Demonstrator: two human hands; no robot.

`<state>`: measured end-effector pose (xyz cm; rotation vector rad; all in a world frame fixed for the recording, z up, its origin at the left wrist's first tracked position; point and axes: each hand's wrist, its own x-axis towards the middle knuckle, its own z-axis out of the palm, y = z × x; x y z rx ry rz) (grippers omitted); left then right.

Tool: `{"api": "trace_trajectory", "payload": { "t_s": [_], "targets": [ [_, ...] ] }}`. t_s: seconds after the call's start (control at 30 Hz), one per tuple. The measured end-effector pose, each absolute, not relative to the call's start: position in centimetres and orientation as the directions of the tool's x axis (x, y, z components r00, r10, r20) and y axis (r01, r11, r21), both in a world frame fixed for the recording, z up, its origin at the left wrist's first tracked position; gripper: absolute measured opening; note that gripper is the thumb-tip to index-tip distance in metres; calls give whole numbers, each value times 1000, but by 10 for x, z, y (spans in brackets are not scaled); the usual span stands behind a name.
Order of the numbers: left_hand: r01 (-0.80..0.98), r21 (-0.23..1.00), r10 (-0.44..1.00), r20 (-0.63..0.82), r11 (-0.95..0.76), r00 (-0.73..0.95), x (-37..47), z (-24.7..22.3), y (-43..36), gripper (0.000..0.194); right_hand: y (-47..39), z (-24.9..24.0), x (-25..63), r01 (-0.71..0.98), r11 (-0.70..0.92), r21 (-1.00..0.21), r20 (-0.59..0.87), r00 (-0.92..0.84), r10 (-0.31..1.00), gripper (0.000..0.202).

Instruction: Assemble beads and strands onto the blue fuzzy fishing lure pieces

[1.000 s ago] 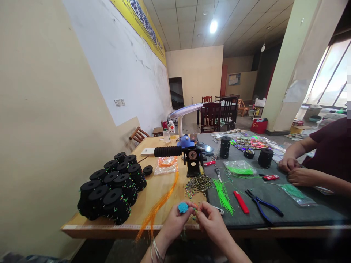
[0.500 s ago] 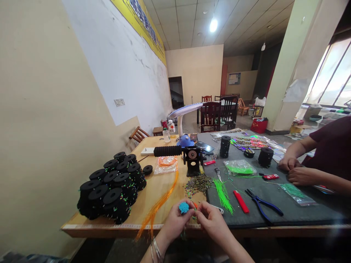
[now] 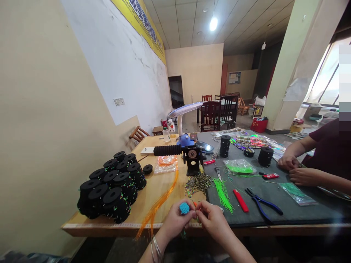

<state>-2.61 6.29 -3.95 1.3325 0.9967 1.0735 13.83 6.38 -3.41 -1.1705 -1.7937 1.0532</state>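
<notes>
My left hand [image 3: 177, 219] is closed around a bundle with a bright blue knobbly end [image 3: 184, 208] that shows above the fingers. Close against it, my right hand [image 3: 210, 218] pinches with thumb and forefinger at something small; a bit of orange shows between the hands, its shape unclear. Both hands are over the table's front edge. Just beyond them lies a heap of small dark and gold beads [image 3: 201, 182]. Orange strands [image 3: 161, 202] trail over the wood to the left, and green strands [image 3: 223, 193] lie on the grey mat to the right.
Black foam spools [image 3: 111, 182] stand stacked at the left. A winding device [image 3: 193, 160] and a blue-white lamp [image 3: 185, 139] are ahead. A red lighter-like object [image 3: 240, 201] and blue pliers [image 3: 263, 206] lie on the mat. Another person's hands [image 3: 297, 170] are at the right.
My hands stay together, with only slight finger movement; the right fingertips sit a little closer to the left ones. The other person's hands have shifted slightly.
</notes>
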Motion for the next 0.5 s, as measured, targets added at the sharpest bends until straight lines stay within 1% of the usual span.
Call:
{"api": "trace_trajectory", "payload": {
  "t_s": [0.13,0.27,0.33,0.4,0.5],
  "targets": [
    [-49,999,970,2,10,245,-26,-42,65,36,66,-36,138,355,246,-902,128,-323,938,13],
    [-48,999,993,9,-3,119,-28,-42,71,39,70,-43,138,336,203,-920,117,-261,958,8],
    [-26,999,999,41,-40,35,-32,-41,75,39,71,-47,136,256,106,-961,40,-249,968,9],
    [16,996,996,88,-87,-32,-36,-39,79,36,72,-50,134,148,-28,-989,-65,-251,966,14],
    [90,982,980,173,-165,-96,-41,-36,80,30,74,-52,131,51,-152,-987,-160,-248,955,21]
  ]
}}
